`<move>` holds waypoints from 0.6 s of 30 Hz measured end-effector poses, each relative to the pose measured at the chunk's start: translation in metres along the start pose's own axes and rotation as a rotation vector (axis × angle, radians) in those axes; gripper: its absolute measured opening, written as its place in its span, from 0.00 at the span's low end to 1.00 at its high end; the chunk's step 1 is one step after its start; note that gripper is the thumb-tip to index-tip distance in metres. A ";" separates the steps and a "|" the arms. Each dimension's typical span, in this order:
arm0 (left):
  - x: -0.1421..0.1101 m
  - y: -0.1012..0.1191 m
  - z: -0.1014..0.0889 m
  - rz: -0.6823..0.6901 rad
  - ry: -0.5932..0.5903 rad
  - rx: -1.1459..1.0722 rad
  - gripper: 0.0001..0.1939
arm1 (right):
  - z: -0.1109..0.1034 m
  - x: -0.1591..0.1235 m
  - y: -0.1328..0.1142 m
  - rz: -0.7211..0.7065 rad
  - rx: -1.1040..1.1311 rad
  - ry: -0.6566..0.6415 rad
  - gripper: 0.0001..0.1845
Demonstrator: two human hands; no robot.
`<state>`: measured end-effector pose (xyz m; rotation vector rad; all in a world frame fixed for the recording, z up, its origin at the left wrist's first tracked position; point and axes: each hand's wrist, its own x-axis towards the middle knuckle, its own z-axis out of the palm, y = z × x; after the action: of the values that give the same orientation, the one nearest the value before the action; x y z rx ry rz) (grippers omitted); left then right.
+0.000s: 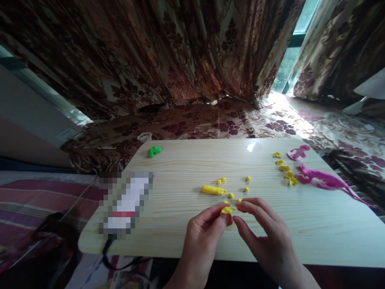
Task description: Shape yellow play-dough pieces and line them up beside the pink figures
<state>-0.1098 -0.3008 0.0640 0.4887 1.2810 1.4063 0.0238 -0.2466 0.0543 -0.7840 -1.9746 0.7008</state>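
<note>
My left hand [202, 237] and my right hand [264, 233] meet over the near edge of a light wooden table [180, 160]. Both pinch a small flattened piece of yellow clay [227, 210] between thumb and fingertips. Just beyond it lie a yellow clay roll [213, 190] and several small yellow clay balls [231, 195]. Further right sit several flattened yellow clay bits [284, 168] next to a pink clay figure [323, 179] and a smaller pink clay piece [297, 152].
A green clay lump [154, 151] lies at the table's far left. A blurred-out object [128, 202] with a black cable [120, 263] sits on the near left. Patterned curtains [168, 60] and floral bedding [210, 122] lie behind the table.
</note>
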 end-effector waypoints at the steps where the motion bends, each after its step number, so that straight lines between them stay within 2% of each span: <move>1: -0.001 0.001 0.001 0.000 -0.006 -0.009 0.13 | 0.000 0.000 0.001 0.006 0.005 0.006 0.14; 6: -0.002 0.003 0.008 0.005 0.013 -0.004 0.12 | 0.003 -0.001 0.003 -0.045 -0.018 0.030 0.12; 10: 0.000 0.000 0.008 -0.016 -0.052 -0.065 0.11 | 0.005 -0.002 0.004 -0.124 -0.076 0.092 0.14; 18: 0.001 0.000 0.008 -0.056 -0.074 -0.119 0.10 | -0.001 0.000 0.007 -0.065 -0.026 0.052 0.16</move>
<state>-0.1037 -0.2965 0.0657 0.4171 1.1365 1.3959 0.0267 -0.2422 0.0498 -0.7436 -1.9564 0.6114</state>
